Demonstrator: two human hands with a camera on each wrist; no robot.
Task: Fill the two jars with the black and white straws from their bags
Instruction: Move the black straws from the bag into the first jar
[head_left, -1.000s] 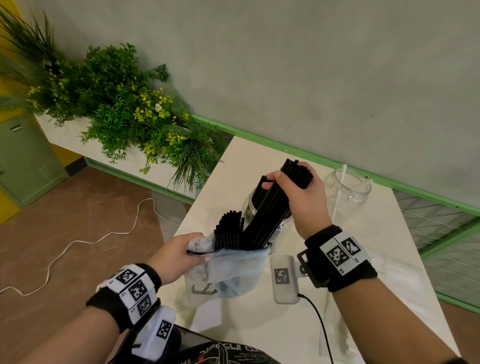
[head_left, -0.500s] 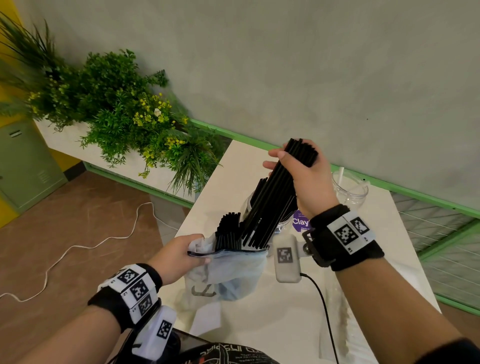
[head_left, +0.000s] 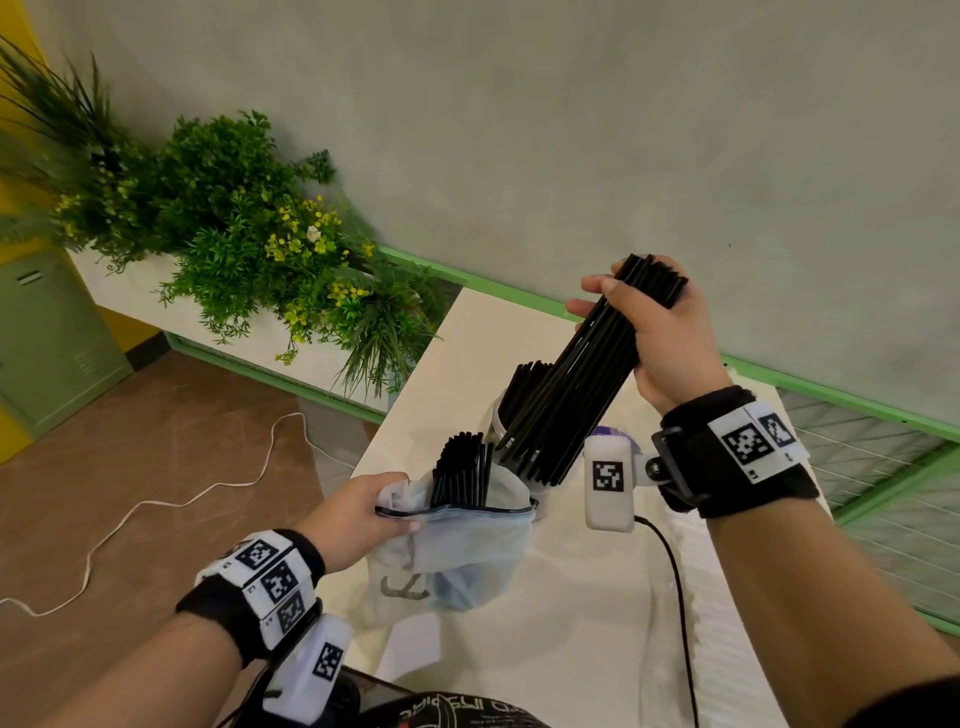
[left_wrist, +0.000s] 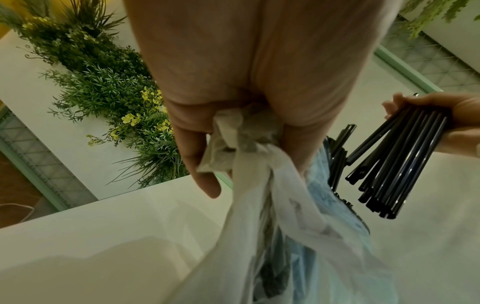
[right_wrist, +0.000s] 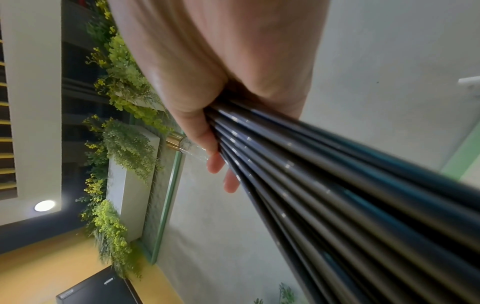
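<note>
head: right hand (head_left: 660, 338) grips tilted bundle of black plastic straws (head_left: 576, 384) above white table (head_left: 571, 623); left hand (head_left: 358, 514) pinches translucent plastic bag (head_left: 457, 551) rim | left wrist: fingers clutch bag | right wrist: fingers wrap bundle

left hand (head_left: 358, 512) clenched, right hand (head_left: 662, 338) raised, gripping
</note>
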